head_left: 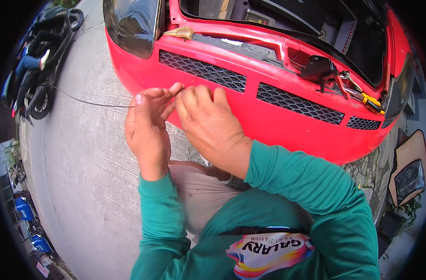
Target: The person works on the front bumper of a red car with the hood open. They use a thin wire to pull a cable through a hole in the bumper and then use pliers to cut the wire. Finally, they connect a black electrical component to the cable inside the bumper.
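Observation:
Both my hands come together in front of a red car bumper [287,135]. A thin dark wire [101,104] stretches in from the left and reaches my left hand [150,130], which is curled around it with the thumb up. My right hand [213,126] meets the left fingertips, its fingers bent and pressed together. Whatever lies between the right fingertips is hidden behind the hand. Just beyond the hands are black mesh grilles [203,70] set in the bumper.
On the bumper's right ledge lie a black box-shaped part [318,68] and a yellow-and-black handled tool [372,103]. A tan object [180,32] rests near the left dark lamp [133,28]. Parked motorcycles [45,60] stand far left on concrete paving [82,154].

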Demonstrator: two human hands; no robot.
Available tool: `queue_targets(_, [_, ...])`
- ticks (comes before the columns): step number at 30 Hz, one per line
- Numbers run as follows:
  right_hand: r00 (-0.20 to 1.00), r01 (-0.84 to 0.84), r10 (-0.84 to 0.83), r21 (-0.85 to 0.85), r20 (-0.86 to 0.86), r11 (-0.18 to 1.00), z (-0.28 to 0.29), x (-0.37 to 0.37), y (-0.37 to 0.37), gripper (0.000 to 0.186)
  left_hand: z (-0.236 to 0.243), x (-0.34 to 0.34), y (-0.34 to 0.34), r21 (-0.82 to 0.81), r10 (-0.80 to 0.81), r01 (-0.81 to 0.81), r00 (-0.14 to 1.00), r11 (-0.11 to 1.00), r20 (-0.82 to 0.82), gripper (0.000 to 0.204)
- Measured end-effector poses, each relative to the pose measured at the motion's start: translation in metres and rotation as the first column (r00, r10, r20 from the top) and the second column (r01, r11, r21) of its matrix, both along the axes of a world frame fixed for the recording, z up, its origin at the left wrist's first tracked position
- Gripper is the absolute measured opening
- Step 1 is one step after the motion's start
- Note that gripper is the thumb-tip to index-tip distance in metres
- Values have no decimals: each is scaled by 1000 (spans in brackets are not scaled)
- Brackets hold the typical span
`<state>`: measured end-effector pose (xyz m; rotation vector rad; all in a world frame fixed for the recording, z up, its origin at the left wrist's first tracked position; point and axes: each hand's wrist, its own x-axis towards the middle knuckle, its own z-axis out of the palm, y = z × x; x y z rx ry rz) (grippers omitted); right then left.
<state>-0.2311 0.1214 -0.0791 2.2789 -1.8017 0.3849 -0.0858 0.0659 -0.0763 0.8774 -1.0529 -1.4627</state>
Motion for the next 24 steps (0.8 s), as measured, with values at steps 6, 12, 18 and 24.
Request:
queue_targets(6, [470,-170,-243,358,848,918,-12,-15,12,39,1,5,-8,33,53,-52,998,998,-29,45])
queue_targets(12, [-418,-377,-549,412,724,830,-15,-19,-17,32,5,-3,-9,-9,6,-6,1000,1000,14,46])
queue_targets(18, [-536,-332,-531,414,657,848,-12,-9,-33,29,6,-2,-9,210,135,-109,984,972,-114,43])
queue_targets(24, [-643,-318,-479,361,597,877,-22,-2,-38,23,1,10,-11,291,88,-22,972,957,-217,40])
